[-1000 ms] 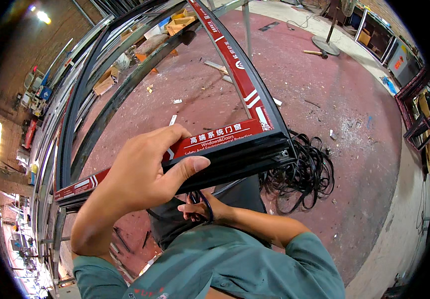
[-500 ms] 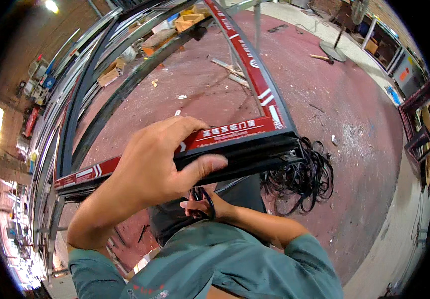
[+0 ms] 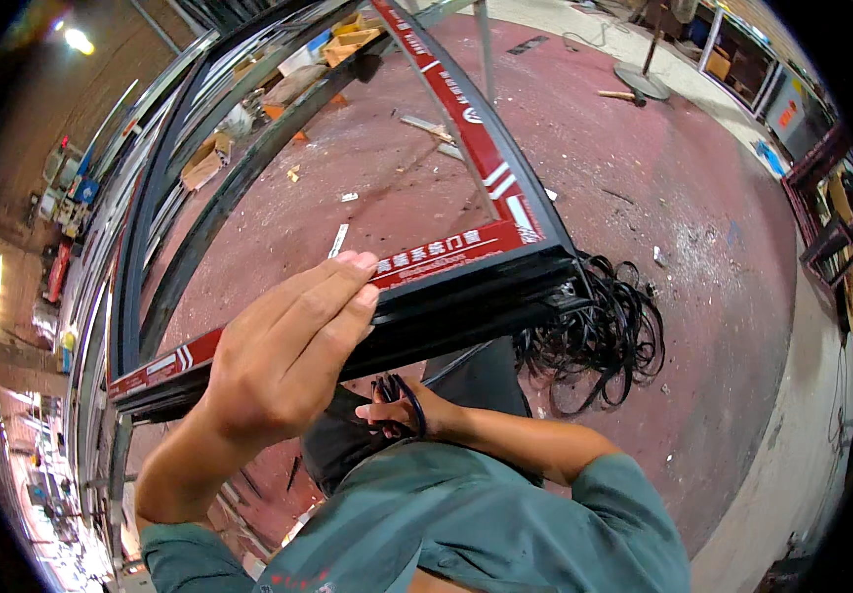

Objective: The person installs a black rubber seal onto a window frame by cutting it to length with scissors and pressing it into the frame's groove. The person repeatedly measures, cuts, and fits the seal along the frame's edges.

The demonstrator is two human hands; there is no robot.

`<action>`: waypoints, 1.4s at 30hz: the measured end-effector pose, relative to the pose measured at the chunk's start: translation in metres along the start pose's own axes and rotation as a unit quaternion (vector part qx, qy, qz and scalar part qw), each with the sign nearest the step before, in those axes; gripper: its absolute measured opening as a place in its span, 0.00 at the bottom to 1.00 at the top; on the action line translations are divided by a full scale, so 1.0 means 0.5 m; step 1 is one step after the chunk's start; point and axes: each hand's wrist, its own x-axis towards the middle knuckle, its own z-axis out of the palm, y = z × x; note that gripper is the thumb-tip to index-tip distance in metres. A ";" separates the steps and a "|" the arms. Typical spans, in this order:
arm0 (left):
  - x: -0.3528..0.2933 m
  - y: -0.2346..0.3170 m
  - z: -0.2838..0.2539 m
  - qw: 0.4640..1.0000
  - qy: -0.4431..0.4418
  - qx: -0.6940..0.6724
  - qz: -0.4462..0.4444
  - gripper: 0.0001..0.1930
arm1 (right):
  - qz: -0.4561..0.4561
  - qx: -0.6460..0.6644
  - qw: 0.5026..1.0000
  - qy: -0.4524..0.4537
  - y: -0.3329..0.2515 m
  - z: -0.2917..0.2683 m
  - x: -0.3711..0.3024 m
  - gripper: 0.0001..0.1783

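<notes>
Frame [image 3: 474, 140] lay beneath left hand [image 3: 278, 361]

The left hand's straight fingers rested side by side over the near red-taped bar [image 3: 451, 259]; the frame stretched ahead of both hands. Nearer the body [image 3: 486, 509], the right hand [image 3: 402, 410] was curled round a black strip [image 3: 418, 413].

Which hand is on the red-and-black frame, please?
The left hand lies on the frame; the right hand is lower, holding black strip.

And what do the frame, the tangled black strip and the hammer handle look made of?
Frame: probably dark-coated metal, satin, judging by crisp profile edges; red film-like covering on top. Tangled black strip: likely rubber or soft plastic, slightly shiny, curling loosely. Hammer handle: apparently wood, from its tan colour.
</notes>
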 end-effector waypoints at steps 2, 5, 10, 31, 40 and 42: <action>0.011 0.000 -0.007 1.000 -0.020 0.012 0.018 0.14 | -0.019 0.006 1.000 -0.004 0.001 -0.005 -0.001 0.22; 0.019 0.000 -0.020 0.998 -0.049 0.030 0.035 0.12 | -0.025 0.014 1.000 -0.004 0.001 0.000 0.000 0.22; 0.039 0.001 -0.023 0.994 -0.066 0.053 0.066 0.09 | -0.037 -0.008 0.999 -0.009 0.004 -0.006 0.000 0.23; 0.055 0.015 -0.020 0.995 -0.066 0.065 0.028 0.12 | -0.054 -0.012 0.998 0.005 0.010 0.007 0.001 0.23; 0.057 -0.018 -0.023 0.918 -0.162 -0.265 -0.247 0.28 | -0.068 0.017 0.997 0.013 0.016 -0.002 -0.008 0.22; 0.061 -0.020 -0.019 0.886 -0.176 -0.311 -0.294 0.28 | -0.072 0.021 0.997 0.003 0.025 -0.008 0.001 0.24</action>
